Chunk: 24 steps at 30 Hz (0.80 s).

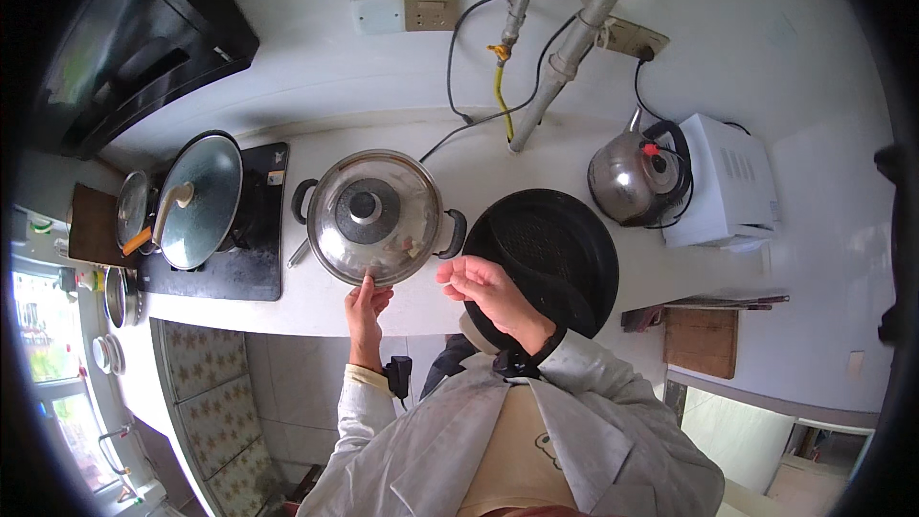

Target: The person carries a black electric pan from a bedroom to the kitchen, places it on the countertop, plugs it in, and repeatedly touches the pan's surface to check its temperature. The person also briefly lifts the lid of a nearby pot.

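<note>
A steel pot with a domed lid (336,248) and two black side handles stands on the white counter (316,312). Its lid carries a round black knob (363,207). My left hand (367,309) grips the lid's front edge, thumb on top and fingers curled below. Just right of the pot, my right hand (488,294) hovers with loosely bent fingers and nothing visible in them. Beneath and beyond it lies a wide black pan (553,244) with a curved divider, partly hidden by my hand and sleeve.
On the left, a covered wok (204,208) sits on a black gas hob (251,273). At right stand a steel kettle (624,183) and a white appliance (725,179). A grey pipe (546,104) and black cable reach the counter's back. A wooden board (700,345) lies lower right.
</note>
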Tool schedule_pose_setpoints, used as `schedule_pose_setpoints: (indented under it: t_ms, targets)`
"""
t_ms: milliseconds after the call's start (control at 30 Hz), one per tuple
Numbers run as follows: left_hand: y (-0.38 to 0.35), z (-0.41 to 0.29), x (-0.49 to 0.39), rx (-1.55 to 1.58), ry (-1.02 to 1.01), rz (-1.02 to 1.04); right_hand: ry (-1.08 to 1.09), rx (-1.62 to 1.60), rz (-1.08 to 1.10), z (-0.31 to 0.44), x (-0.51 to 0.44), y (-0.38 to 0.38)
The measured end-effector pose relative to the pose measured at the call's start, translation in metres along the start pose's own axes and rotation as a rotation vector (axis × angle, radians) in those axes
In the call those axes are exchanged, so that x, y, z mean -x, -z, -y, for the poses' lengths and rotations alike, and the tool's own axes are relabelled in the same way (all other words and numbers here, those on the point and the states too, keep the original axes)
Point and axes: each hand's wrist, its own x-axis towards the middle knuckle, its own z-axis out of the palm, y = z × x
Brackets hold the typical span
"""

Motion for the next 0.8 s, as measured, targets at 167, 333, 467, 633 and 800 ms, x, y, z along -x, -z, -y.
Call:
schedule_pose_setpoints:
  t_ms: [167,333,467,633,800]
  targets:
    - [-0.001,0.002,-0.001,0.004,-0.055,-0.035,0.003,-0.058,-0.035,-0.012,0.009,0.016]
    - [0.005,-0.002,-0.002,0.068,0.0,-0.017,0.02,-0.227,-0.037,-0.02,0.011,0.015]
    - [0.021,-0.015,-0.006,0.027,0.068,0.005,-0.009,-0.284,0.008,-0.033,0.008,0.002]
    - [0.046,-0.031,-0.019,-0.02,0.039,0.078,-0.188,-0.346,-0.011,-0.048,0.006,-0.018]
    - [0.072,-0.059,-0.031,-0.07,0.044,0.148,-0.031,-0.401,-0.186,-0.059,-0.028,-0.038]
